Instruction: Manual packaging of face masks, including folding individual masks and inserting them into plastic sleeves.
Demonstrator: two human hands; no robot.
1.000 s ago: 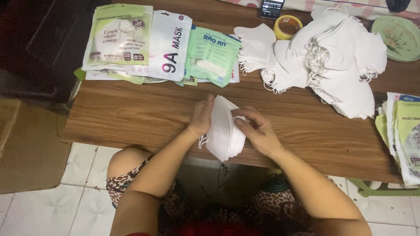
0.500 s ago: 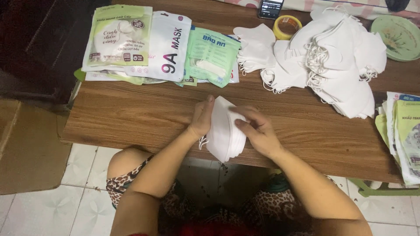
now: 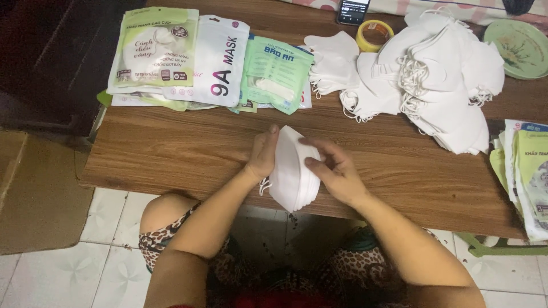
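Mask stack (image 3: 292, 171) in both hands' closed grip, loose masks (image 3: 439, 74) and packets (image 3: 211, 60) behind.

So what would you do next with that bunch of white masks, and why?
Probably square the stack of white masks: both hands, left hand and right hand, clasp it on edge over the wooden table, and its layers look slightly fanned near the bottom.

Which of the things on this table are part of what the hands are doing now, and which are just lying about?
In use: stack of white masks, held between left hand and right hand; loose mask pile; printed pouches; pouch stack.

Lying about: tape roll, phone, green plate.
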